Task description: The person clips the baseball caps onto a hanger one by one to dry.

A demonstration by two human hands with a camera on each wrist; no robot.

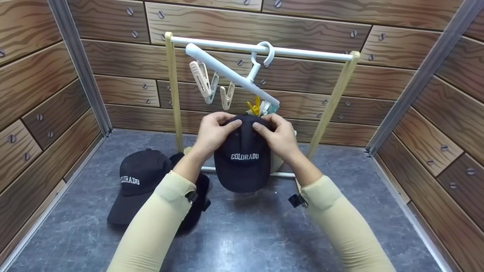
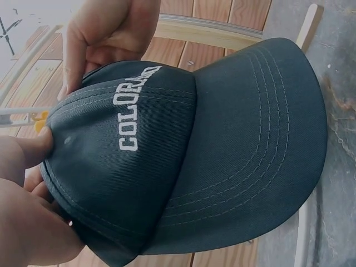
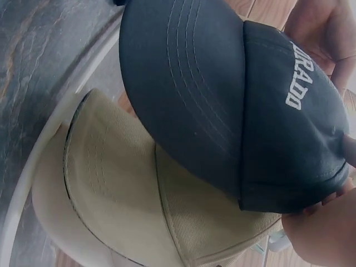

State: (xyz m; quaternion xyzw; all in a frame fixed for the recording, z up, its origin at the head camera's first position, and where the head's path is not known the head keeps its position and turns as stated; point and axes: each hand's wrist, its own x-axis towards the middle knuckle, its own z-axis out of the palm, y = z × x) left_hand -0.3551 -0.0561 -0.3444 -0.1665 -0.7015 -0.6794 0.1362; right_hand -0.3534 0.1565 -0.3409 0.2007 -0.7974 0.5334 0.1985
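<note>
A dark cap (image 1: 242, 175) with white COLORADO lettering is held by its crown between both hands, brim downward. My left hand (image 1: 214, 133) pinches the crown's left side, thumb on the front and fingers behind. On the other side my right hand (image 1: 281, 138) grips it the same way. Just above the cap, a white hanger (image 1: 227, 71) hangs tilted, its right end low. Beige clothespins (image 1: 200, 79) are on its left part; a yellow clip (image 1: 255, 107) and pale clips are at its right end. Behind the held cap is a beige cap (image 3: 111, 167), mostly hidden in the head view.
The hanger's hook is over the white bar (image 1: 310, 54) of a rack with wooden posts (image 1: 332, 102). On the grey surface (image 1: 242, 234) at left lies another dark COLORADO cap (image 1: 145, 170), with more dark headwear (image 1: 202, 185) partly behind the left forearm. Wood-patterned walls (image 1: 124, 87) surround the space.
</note>
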